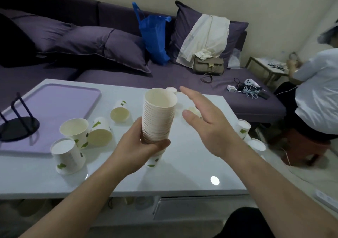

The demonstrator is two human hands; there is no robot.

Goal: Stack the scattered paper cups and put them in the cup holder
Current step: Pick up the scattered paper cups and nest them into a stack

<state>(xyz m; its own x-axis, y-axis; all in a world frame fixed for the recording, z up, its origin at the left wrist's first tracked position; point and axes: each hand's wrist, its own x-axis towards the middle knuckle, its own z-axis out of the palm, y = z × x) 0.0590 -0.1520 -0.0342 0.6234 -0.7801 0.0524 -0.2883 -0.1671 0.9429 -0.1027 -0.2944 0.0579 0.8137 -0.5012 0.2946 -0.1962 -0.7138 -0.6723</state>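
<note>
My left hand (pixel 139 146) grips a tall stack of white paper cups (pixel 158 117) near its bottom, held above the white table (pixel 192 173). To the right of the stack hovers my right hand (pixel 206 120), fingers straight, holding nothing. Loose cups with green leaf prints lie scattered: one upright (pixel 75 129), one upside down (pixel 67 157), two on their sides (pixel 100 133) (pixel 120 112). Two more stand upside down at the table's right edge (pixel 243 128) (pixel 257 144), and one at the far edge (pixel 171 89). The black cup holder (pixel 19 126) stands on a purple tray (pixel 54 109) at the left.
A purple sofa (pixel 164 76) with pillows, a blue bag (pixel 155 36), a handbag (pixel 208 65) and cables runs behind the table. A person in a white shirt (pixel 318 95) sits on a red stool at the right, close to the table's corner.
</note>
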